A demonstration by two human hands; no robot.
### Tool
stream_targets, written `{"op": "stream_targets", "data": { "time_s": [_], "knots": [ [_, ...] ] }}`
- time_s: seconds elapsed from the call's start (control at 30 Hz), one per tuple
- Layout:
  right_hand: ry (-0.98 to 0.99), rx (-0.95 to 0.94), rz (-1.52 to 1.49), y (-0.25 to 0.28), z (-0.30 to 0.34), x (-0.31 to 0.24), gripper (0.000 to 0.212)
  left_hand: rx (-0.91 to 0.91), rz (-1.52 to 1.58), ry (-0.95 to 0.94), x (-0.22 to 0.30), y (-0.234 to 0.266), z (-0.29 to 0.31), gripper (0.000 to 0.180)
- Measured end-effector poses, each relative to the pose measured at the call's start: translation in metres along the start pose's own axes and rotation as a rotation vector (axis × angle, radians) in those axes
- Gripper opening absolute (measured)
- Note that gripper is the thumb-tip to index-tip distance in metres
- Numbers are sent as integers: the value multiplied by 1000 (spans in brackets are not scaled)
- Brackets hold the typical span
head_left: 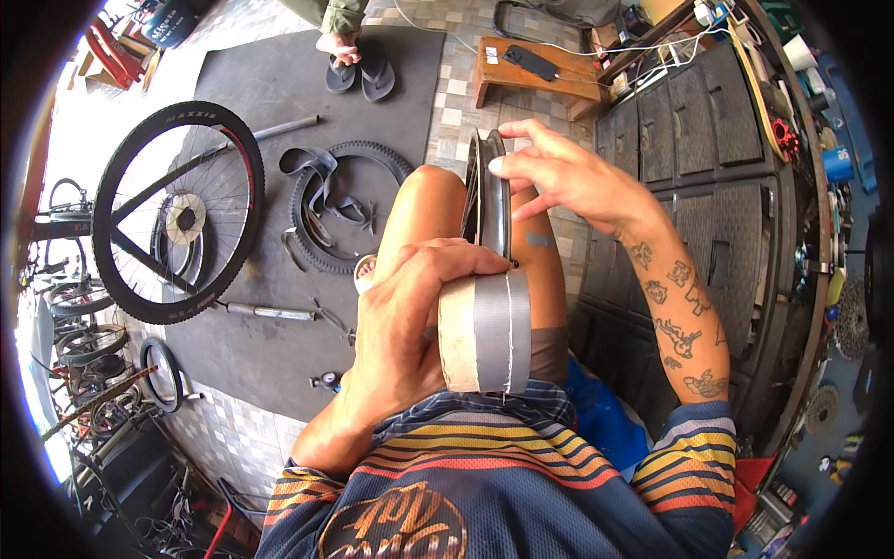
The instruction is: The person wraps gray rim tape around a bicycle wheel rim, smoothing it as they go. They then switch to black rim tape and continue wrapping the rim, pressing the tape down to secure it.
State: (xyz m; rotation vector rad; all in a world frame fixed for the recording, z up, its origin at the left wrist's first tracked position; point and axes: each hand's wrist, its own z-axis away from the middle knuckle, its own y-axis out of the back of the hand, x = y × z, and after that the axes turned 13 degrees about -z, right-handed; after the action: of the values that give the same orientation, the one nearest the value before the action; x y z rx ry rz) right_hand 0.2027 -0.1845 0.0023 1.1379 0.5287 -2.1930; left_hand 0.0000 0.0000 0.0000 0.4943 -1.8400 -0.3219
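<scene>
rim (499, 200): lower end hidden | other person (344, 19): cut off

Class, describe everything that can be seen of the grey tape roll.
The tape roll looks like grey cloth tape, with a pale, frayed line down its outer surface and a tan, cardboard-like band at the left. Its centre is hidden. In the picture it sits just below the black rim; the left hand lies against its left side.

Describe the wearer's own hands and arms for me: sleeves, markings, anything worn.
The left hand and right hand are both ungloved. Dark, outlined tattoos dot the right forearm; none show on the visible left forearm. The short navy sleeves carry yellow and orange stripes.
</scene>
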Motion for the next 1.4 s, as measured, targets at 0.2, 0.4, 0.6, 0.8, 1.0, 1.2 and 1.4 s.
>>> {"op": "stream_targets", "data": {
  "time_s": [0.2,0.4,0.6,0.8,1.0,1.2,1.4],
  "knots": [
    [179,197,-192,-28,-12,31,70,34,2,-39,-1,-5,0,48],
    [367,275,-297,-44,-35,60,63,53,27,-138,-4,-1,-6,45],
    [374,395,-163,-46,-38,61,44,148,-113,-481,-4,11,-21,35],
    [327,406,-364,-44,-45,52,68,49,34,-505,-8,11,-5,26],
    [345,349,-432,-37,-35,53,70,-29,-83,-526,2,1,35,26],
    [385,374,-383,-41,-41,54,64,-112,-155,-575,6,6,62,30],
    [386,307,-348,-33,-49,53,61,-67,-183,-518,27,1,81,35]
  ]
}}
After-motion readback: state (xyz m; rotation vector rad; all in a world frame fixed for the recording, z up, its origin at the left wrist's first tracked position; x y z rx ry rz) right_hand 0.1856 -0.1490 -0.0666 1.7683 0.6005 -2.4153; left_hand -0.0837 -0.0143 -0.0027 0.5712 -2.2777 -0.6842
